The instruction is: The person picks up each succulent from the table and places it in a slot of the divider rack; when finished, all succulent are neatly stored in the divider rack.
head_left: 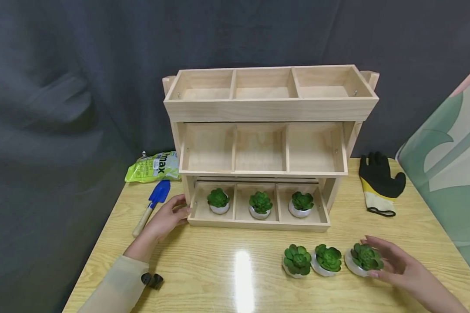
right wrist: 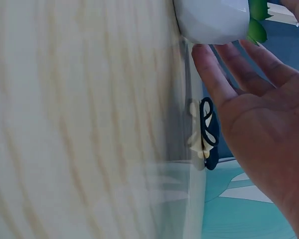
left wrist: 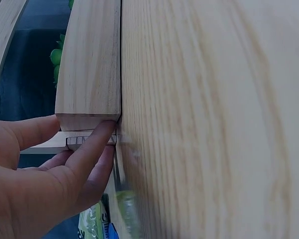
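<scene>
My left hand (head_left: 166, 221) holds the left end of the bottom tray (head_left: 258, 225) of a three-tier wooden shelf. In the left wrist view, thumb and fingers (left wrist: 89, 149) span the tray's end (left wrist: 89, 64). Three potted succulents (head_left: 218, 200) sit in that tray, one per compartment. Three more stand in a row on the table: a left one (head_left: 297, 261), a middle one (head_left: 328, 259) and a right one (head_left: 366, 257). Around the right one's side my right hand (head_left: 399, 265) is open, fingers behind, thumb in front. In the right wrist view fingertips are at its white pot (right wrist: 214, 20).
The shelf's upper tray (head_left: 270, 111) and middle tray (head_left: 262, 148) have three bare compartments each. Left of the shelf lie a green bag (head_left: 152, 167) and a blue trowel (head_left: 159, 191); to its right is a black and yellow glove (head_left: 380, 182). A dark curtain (head_left: 258, 34) hangs behind.
</scene>
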The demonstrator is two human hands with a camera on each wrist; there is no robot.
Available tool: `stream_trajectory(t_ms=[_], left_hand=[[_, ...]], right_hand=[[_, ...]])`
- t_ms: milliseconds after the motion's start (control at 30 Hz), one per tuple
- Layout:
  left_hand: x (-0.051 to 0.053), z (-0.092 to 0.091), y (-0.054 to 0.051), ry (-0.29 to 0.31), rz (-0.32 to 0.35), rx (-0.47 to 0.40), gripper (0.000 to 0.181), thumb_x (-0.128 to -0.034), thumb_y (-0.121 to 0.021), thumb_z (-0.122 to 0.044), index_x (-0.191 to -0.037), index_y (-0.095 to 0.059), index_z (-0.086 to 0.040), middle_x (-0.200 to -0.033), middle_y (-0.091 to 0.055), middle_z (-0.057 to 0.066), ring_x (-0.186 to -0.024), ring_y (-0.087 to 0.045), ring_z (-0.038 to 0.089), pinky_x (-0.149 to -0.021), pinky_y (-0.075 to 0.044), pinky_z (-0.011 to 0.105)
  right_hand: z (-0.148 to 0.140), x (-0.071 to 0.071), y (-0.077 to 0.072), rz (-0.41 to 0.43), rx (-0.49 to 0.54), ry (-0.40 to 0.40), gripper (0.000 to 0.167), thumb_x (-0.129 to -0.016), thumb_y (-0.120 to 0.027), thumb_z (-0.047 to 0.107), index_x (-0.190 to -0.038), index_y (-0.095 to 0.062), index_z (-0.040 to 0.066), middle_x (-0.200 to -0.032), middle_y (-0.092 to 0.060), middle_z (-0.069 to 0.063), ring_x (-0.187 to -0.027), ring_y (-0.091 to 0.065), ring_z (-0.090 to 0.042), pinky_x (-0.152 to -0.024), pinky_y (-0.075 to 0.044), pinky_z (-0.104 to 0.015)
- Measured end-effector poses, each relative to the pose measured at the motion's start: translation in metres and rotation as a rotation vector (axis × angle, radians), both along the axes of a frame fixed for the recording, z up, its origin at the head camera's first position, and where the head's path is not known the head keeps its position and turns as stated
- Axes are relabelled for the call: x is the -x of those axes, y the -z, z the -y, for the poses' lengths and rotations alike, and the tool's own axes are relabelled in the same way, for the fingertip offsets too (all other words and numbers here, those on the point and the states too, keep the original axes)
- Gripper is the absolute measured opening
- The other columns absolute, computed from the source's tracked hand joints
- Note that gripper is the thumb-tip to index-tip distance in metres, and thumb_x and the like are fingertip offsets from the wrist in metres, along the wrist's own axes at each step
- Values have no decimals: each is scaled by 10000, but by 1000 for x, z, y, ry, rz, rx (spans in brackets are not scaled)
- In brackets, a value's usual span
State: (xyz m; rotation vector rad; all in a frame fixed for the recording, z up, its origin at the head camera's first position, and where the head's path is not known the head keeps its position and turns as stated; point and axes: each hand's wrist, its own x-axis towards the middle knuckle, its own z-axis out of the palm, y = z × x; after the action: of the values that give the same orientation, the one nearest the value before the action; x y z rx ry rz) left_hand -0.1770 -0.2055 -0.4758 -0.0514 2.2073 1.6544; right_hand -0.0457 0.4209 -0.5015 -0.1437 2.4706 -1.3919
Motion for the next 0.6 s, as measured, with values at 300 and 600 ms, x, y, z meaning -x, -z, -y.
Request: stream_trajectory(t_ms=[300,600], left_hand=[[0,0,-1,-3,-2,2,638,-1131,-541,-164,-1689,-246,-70,-1712,-294,257,-1533,-434,501,-1181,-505,607],[0,1,0,2,-6,-3,635,-1132,-532,-154,-1689,-241,-63,-1713,-286,261,-1534,-431,503,-1182,-506,600]], right_hand=[[4,-1,2,83,-56,0,808,-1029,-725,214,-1682,-259,119,-1404,-328,475,-1195,-237,429,-961,-310,50],[8,2,3,26,-126,-11,784,-966,-801,228,-1620,-388,100,-1354,-347,495,-1172,-230,412,-898,-326,31]])
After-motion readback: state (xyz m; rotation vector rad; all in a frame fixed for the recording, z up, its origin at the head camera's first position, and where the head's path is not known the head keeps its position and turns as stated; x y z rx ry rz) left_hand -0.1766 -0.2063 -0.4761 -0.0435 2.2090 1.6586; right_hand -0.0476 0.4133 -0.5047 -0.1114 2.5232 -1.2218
